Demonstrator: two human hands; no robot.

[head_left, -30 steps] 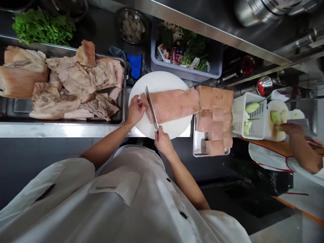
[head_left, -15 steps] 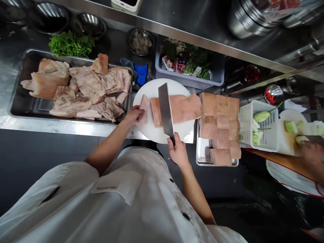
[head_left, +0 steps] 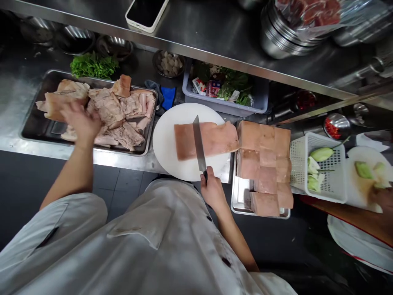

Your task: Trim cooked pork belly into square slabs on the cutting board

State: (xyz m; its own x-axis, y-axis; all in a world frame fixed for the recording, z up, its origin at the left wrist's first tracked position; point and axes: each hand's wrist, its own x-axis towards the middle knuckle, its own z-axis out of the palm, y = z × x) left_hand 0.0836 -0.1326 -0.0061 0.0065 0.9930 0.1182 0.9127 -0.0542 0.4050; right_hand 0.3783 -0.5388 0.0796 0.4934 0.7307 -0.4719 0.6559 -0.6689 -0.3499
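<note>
My left hand [head_left: 80, 121] is over the left part of a dark metal tray [head_left: 27, 129] of cooked meat pieces [head_left: 106, 106]; its fingers are spread and nothing shows in them. In my right hand [head_left: 212, 187] is the handle of a cleaver [head_left: 199, 143], whose blade lies across a slab of meat with skin [head_left: 217, 138]. That slab rests on a round white cutting board [head_left: 164, 141]. Right of the board, square meat blocks [head_left: 265, 174] fill much of a smaller metal tray [head_left: 241, 200].
Behind the board stand a grey bin [head_left: 224, 104] and a bowl of pale pieces [head_left: 169, 64]. A metal shelf [head_left: 208, 28] overhangs the back. A white basket [head_left: 327, 180] stands at right, near another person's hand [head_left: 382, 196] at a second board.
My left hand has moved left from the board to above the meat tray. The thin strip it touched is gone from the board. The cleaver sits more upright, and the view has shifted.
</note>
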